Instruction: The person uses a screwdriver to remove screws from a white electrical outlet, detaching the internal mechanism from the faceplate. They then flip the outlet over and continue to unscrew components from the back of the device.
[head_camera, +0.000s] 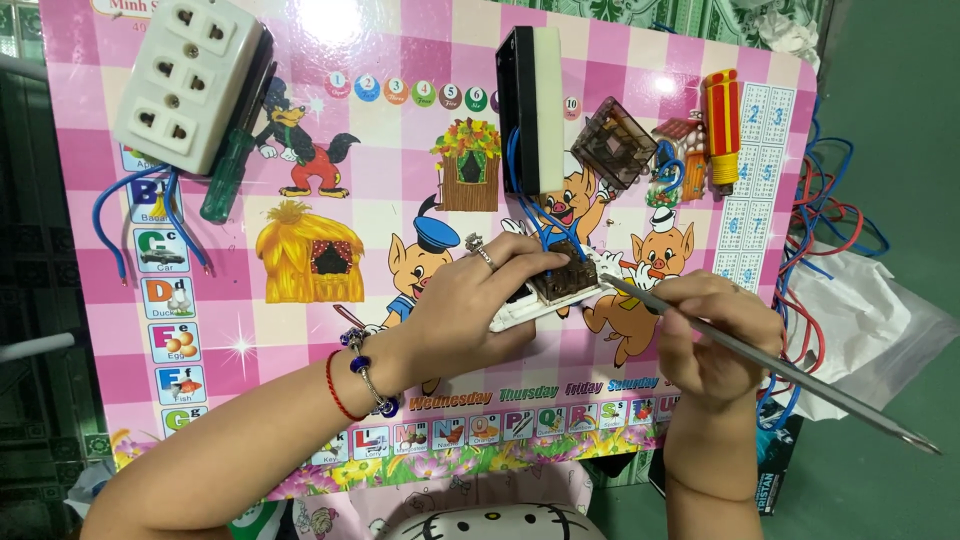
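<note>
A pink checked cartoon board (300, 330) covers the worktop under both hands. The left hand (470, 300) presses down a white switch plate (530, 305) with blue wires. Just beside it, the right hand (705, 340) grips a thin metal tool (780, 365), tip at the plate

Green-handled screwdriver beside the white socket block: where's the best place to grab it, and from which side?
Probably the green handle, approached from its right, the cartoon-wolf side. The screwdriver lies nearly upright in the picture, its upper shaft tucked against the socket block on its left; the lower handle lies exposed on the pink board.
</note>
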